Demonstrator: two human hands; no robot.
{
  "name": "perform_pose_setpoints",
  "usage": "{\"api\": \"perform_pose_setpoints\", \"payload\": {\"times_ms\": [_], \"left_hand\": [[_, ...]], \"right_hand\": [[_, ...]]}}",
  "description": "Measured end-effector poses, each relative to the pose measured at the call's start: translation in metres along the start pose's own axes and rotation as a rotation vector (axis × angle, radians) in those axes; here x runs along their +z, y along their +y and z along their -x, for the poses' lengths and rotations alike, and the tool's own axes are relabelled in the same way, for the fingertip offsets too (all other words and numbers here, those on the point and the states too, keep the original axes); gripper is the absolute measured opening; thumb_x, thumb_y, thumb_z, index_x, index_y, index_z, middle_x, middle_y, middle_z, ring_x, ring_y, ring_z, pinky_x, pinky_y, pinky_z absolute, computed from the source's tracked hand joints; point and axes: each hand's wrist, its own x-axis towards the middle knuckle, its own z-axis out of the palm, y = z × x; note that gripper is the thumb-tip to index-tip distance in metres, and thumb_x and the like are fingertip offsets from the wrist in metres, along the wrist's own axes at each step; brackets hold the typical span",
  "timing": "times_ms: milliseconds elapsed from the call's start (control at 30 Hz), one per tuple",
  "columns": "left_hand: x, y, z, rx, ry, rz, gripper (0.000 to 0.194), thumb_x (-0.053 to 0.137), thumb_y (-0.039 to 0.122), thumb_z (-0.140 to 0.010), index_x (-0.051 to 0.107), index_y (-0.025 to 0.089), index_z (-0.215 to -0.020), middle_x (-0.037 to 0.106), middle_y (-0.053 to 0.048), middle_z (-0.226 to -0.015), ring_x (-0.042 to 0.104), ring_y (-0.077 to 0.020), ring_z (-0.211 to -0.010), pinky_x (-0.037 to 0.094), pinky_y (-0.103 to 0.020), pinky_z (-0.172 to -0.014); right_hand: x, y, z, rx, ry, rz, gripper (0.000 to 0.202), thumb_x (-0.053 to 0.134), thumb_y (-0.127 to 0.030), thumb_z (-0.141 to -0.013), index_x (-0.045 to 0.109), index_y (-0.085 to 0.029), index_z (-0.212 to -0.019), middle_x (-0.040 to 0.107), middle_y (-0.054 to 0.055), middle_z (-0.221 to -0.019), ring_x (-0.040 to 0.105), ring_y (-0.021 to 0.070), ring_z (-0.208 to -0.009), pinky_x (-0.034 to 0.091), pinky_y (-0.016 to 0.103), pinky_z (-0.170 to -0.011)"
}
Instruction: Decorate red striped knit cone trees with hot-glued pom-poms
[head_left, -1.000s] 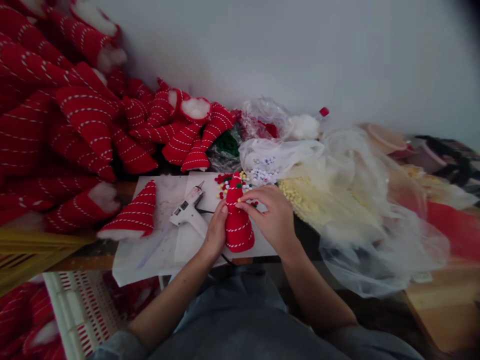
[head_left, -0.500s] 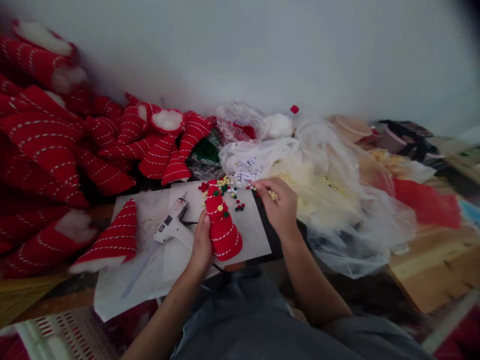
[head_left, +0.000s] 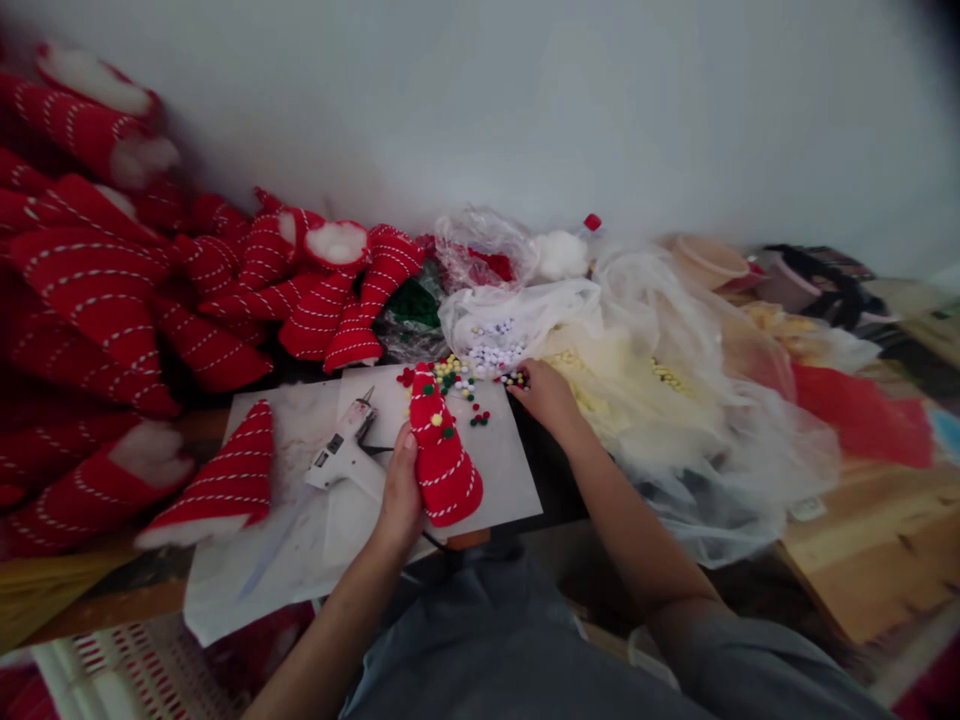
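My left hand (head_left: pixel 403 490) is wrapped round the side of a stuffed red cone hat (head_left: pixel 448 480) with white dashed stripes. Its tip points away from me, and a few yellow and green pom-poms sit on its upper part. With fingers drawn together, my right hand (head_left: pixel 550 398) reaches into small mixed pom-poms (head_left: pixel 516 379) at the paper's right edge; anything in the fingertips is too small to make out. Left of the held hat, a white glue gun (head_left: pixel 346 455) lies on the white paper (head_left: pixel 300 540). More loose pom-poms (head_left: pixel 480 415) are scattered beyond the hat.
Striped red hats (head_left: pixel 90 270) are heaped at the left, and a single hat (head_left: pixel 225 480) lies on the paper. Clear plastic bags (head_left: pixel 697 480) with pom-poms spread over the right side. A white basket (head_left: pixel 142 670) stands below, and a wall (head_left: pixel 525 110) closes the back.
My right hand has moved slightly away from me and lower into the mixed pom-poms. The held hat has shifted only a little in my left hand.
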Motion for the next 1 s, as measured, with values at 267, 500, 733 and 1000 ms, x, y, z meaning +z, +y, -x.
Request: {"api": "perform_pose_setpoints", "payload": {"times_ms": [267,500,733,1000], "left_hand": [[0.001,-0.001,0.000,0.009,-0.034,-0.010,0.062,0.081,0.068,-0.070,0.068,0.020,-0.106,0.077,-0.003,-0.090,0.075,-0.0253,-0.080,0.061,-0.038,-0.078],[-0.002,-0.004,-0.005,0.064,-0.066,0.000,0.062,0.081,0.069,-0.068,0.069,0.021,-0.106,0.079,-0.005,-0.097,0.075,-0.0282,-0.095,0.060,-0.037,-0.082],[-0.002,-0.005,-0.005,0.041,-0.106,0.031,0.063,0.079,0.067,-0.073,0.068,0.020,-0.114,0.080,-0.007,-0.104,0.076,-0.0287,-0.094,0.060,-0.037,-0.080],[0.004,0.001,-0.003,-0.038,-0.056,0.085,0.059,0.078,0.060,-0.075,0.065,0.020,-0.116,0.079,-0.008,-0.099,0.076,-0.0313,-0.100,0.061,-0.039,-0.081]], "right_hand": [[-0.005,-0.001,-0.016,0.060,-0.112,0.019,0.014,0.076,-0.015,-0.087,0.074,-0.017,-0.100,0.079,0.006,-0.090,0.072,0.0188,-0.083,0.050,0.026,-0.072],[-0.021,-0.012,-0.019,-0.013,-0.129,0.068,0.011,0.072,-0.015,-0.086,0.080,-0.022,-0.091,0.081,0.007,-0.093,0.074,0.0239,-0.091,0.050,0.029,-0.078],[-0.041,-0.023,0.009,-0.090,-0.048,-0.021,0.016,0.067,-0.014,-0.085,0.078,-0.020,-0.095,0.080,0.007,-0.092,0.074,0.0219,-0.086,0.056,0.032,-0.081],[-0.041,-0.025,0.039,-0.108,0.045,-0.428,0.010,0.068,-0.016,-0.078,0.073,-0.020,-0.086,0.074,0.002,-0.077,0.070,0.0172,-0.069,0.058,0.029,-0.068]]}}
